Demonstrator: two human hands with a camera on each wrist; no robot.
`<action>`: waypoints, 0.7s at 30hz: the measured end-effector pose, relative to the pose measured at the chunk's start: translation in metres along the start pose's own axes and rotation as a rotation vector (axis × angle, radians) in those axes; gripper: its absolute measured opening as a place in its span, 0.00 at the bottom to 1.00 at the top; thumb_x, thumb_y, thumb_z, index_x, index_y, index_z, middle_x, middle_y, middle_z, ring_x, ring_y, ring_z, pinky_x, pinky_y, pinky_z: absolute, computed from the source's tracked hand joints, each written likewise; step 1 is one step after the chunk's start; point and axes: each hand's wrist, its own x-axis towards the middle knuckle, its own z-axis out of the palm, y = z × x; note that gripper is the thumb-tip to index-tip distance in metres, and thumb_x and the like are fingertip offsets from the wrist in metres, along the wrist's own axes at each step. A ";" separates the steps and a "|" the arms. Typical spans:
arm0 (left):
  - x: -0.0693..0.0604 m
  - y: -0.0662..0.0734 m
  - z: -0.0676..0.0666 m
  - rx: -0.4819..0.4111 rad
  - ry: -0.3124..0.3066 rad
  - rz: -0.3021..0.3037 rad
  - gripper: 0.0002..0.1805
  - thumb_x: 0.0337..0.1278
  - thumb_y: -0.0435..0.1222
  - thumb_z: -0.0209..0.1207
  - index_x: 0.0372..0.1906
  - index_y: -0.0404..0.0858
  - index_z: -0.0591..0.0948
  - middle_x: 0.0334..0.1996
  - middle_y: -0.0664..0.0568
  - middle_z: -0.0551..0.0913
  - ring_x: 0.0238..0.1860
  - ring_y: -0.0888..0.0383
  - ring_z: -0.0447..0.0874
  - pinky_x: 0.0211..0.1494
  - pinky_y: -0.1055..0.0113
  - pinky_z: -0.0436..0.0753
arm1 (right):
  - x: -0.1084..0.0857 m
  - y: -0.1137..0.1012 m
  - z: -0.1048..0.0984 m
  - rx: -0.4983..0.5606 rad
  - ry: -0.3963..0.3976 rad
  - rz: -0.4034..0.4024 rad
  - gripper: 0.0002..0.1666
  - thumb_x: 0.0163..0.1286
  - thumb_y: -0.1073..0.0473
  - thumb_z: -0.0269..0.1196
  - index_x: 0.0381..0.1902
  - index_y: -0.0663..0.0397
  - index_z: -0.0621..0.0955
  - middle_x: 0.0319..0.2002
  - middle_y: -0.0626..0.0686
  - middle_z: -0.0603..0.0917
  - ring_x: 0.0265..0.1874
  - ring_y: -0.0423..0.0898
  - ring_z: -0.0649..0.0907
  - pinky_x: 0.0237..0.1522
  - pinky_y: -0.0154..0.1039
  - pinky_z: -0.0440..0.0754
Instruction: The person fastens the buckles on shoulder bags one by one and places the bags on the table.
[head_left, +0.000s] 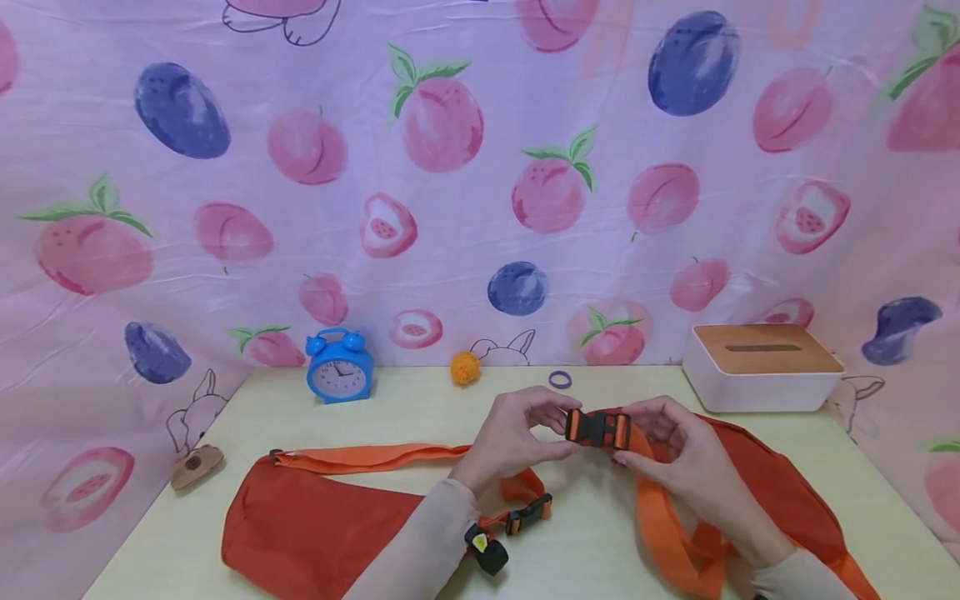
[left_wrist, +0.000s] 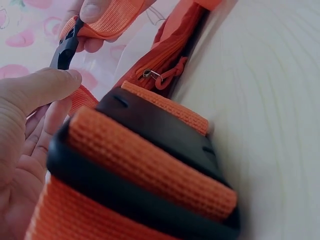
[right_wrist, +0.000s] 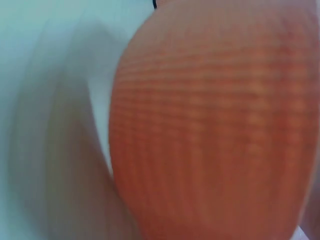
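Observation:
A black side-release buckle [head_left: 597,428] with orange webbing through its ends is held up above the table, its two halves together. My left hand [head_left: 517,433] pinches its left end between thumb and fingers. At the other end, my right hand [head_left: 686,454] pinches the buckle and the webbing beside it. An orange strap [head_left: 660,533] hangs in a loop from the right end. Close to the left wrist view's camera is a black strap adjuster [left_wrist: 160,132] threaded with orange webbing. Blurred orange webbing [right_wrist: 215,125] fills most of the right wrist view, which hides the right fingers.
Red fabric bag parts lie at left [head_left: 322,533] and right [head_left: 787,483]; whether they join is hidden. Behind stand a blue alarm clock [head_left: 340,371], an orange ball [head_left: 465,367], a purple ring [head_left: 560,380] and a tissue box [head_left: 761,371]. A brown item [head_left: 197,467] is at the left edge.

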 end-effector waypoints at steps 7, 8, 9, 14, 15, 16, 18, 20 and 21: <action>0.000 0.001 -0.001 -0.019 -0.003 0.008 0.28 0.54 0.25 0.82 0.60 0.46 0.92 0.46 0.56 0.91 0.44 0.57 0.91 0.60 0.57 0.92 | 0.000 -0.002 -0.001 -0.032 0.005 0.022 0.31 0.61 0.65 0.85 0.60 0.52 0.85 0.51 0.53 0.92 0.48 0.43 0.89 0.55 0.28 0.87; 0.000 0.000 -0.001 -0.023 -0.003 0.011 0.28 0.53 0.25 0.82 0.60 0.47 0.92 0.46 0.56 0.91 0.44 0.56 0.91 0.60 0.56 0.92 | 0.000 -0.002 -0.001 -0.035 0.006 0.028 0.31 0.61 0.64 0.85 0.60 0.51 0.85 0.51 0.53 0.92 0.48 0.44 0.89 0.54 0.28 0.87; 0.000 0.000 -0.001 -0.027 -0.004 0.012 0.28 0.53 0.25 0.82 0.59 0.47 0.92 0.46 0.56 0.91 0.44 0.55 0.91 0.60 0.54 0.92 | 0.000 -0.002 -0.001 -0.036 0.006 0.032 0.31 0.61 0.64 0.86 0.60 0.51 0.86 0.51 0.53 0.92 0.48 0.44 0.89 0.54 0.28 0.87; 0.000 0.000 -0.001 -0.049 -0.011 0.004 0.28 0.52 0.24 0.83 0.59 0.42 0.92 0.45 0.54 0.92 0.44 0.47 0.92 0.60 0.46 0.91 | -0.001 -0.003 -0.002 -0.035 0.001 0.060 0.31 0.61 0.61 0.86 0.60 0.49 0.87 0.52 0.52 0.93 0.48 0.45 0.90 0.54 0.29 0.87; 0.000 0.000 -0.001 -0.050 -0.014 0.000 0.28 0.52 0.24 0.83 0.59 0.40 0.92 0.45 0.54 0.92 0.44 0.47 0.92 0.60 0.45 0.91 | -0.001 -0.004 -0.002 -0.033 -0.001 0.070 0.30 0.61 0.60 0.86 0.60 0.49 0.88 0.52 0.52 0.93 0.49 0.46 0.90 0.54 0.30 0.88; 0.000 0.000 -0.001 -0.046 -0.016 -0.007 0.27 0.52 0.25 0.83 0.59 0.39 0.92 0.44 0.54 0.92 0.44 0.47 0.92 0.60 0.45 0.91 | -0.001 -0.004 -0.002 -0.031 -0.003 0.080 0.30 0.61 0.60 0.86 0.60 0.48 0.88 0.53 0.52 0.93 0.49 0.46 0.90 0.54 0.30 0.88; 0.000 0.000 -0.001 -0.035 -0.023 -0.015 0.27 0.52 0.26 0.84 0.60 0.39 0.92 0.44 0.55 0.92 0.43 0.48 0.93 0.61 0.46 0.91 | -0.002 -0.005 -0.002 -0.026 -0.008 0.097 0.30 0.61 0.59 0.86 0.60 0.48 0.89 0.54 0.51 0.92 0.49 0.46 0.91 0.54 0.32 0.88; -0.001 0.001 -0.001 -0.025 -0.027 -0.023 0.27 0.52 0.26 0.84 0.60 0.40 0.92 0.44 0.57 0.92 0.43 0.51 0.93 0.61 0.47 0.91 | -0.002 -0.006 -0.002 -0.027 -0.012 0.104 0.29 0.62 0.58 0.86 0.60 0.48 0.89 0.55 0.51 0.92 0.49 0.46 0.91 0.54 0.32 0.89; -0.001 0.001 -0.001 -0.022 -0.028 -0.025 0.27 0.52 0.26 0.84 0.60 0.41 0.92 0.44 0.57 0.92 0.43 0.52 0.93 0.61 0.48 0.91 | -0.002 -0.006 -0.002 -0.028 -0.013 0.104 0.29 0.62 0.58 0.86 0.60 0.47 0.89 0.55 0.51 0.92 0.49 0.46 0.91 0.53 0.32 0.89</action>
